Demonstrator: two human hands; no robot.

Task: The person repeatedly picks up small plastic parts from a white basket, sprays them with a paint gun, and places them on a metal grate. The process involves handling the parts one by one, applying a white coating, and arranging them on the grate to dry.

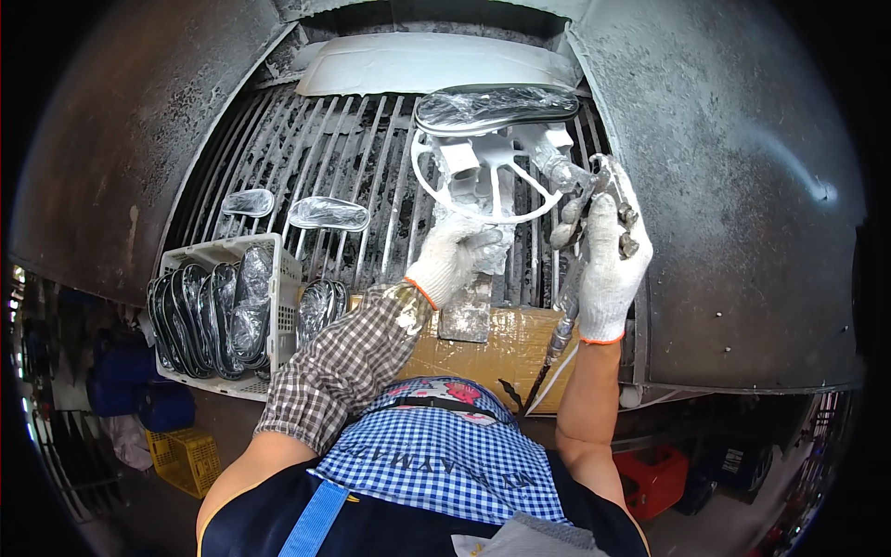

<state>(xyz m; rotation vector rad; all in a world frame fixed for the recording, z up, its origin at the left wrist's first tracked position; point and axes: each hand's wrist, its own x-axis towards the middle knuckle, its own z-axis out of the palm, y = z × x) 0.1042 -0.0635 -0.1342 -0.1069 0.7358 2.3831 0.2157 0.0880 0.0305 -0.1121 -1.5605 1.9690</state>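
A sole-shaped piece (pixel 497 109) with a black edge, wrapped in clear film, rests on top of a white spoked wheel (pixel 497 186). In a knit glove, my left hand (pixel 450 258) is at the wheel's near rim, its fingers extended loosely to the right over the coated stand (pixel 466 311); whether they touch the rim I cannot tell. My right hand (pixel 613 251), gloved too, is wrapped around a spray gun (pixel 577 200) whose nozzle end points at the wheel's right side. A hose (pixel 560 336) runs down from the gun.
Two small film-wrapped pieces (pixel 329 213) lie on the metal grate (pixel 371 139). A pale crate (pixel 288 278) of wrapped soles stands at the left. Cardboard (pixel 520 348) covers the front edge. Dusty metal walls (pixel 733 223) flank both sides, and a white board (pixel 427 65) closes the back.
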